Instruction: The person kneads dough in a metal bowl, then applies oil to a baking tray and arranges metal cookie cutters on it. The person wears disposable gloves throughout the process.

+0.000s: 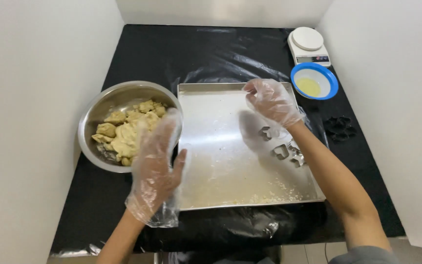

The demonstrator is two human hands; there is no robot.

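Both my hands wear loose clear plastic gloves. My left hand (pixel 156 164) hovers flat and open at the right rim of a steel mixing bowl (pixel 94 115) that holds lumps of pale yellow dough (pixel 128 129). My right hand (pixel 271 100) is raised over the far right part of a steel baking tray (pixel 221 161), fingers curled loosely, with nothing visible in it. Several metal cookie cutters (pixel 283 146) lie on the tray just below my right wrist. Dough crumbs are scattered along the tray's near edge.
A blue-rimmed bowl (pixel 314 80) with a yellowish liquid stands at the back right, with a white kitchen scale (pixel 308 45) behind it. Dark cookie cutters (pixel 339 128) lie on the black plastic table cover (pixel 211 54) right of the tray. White walls close in three sides.
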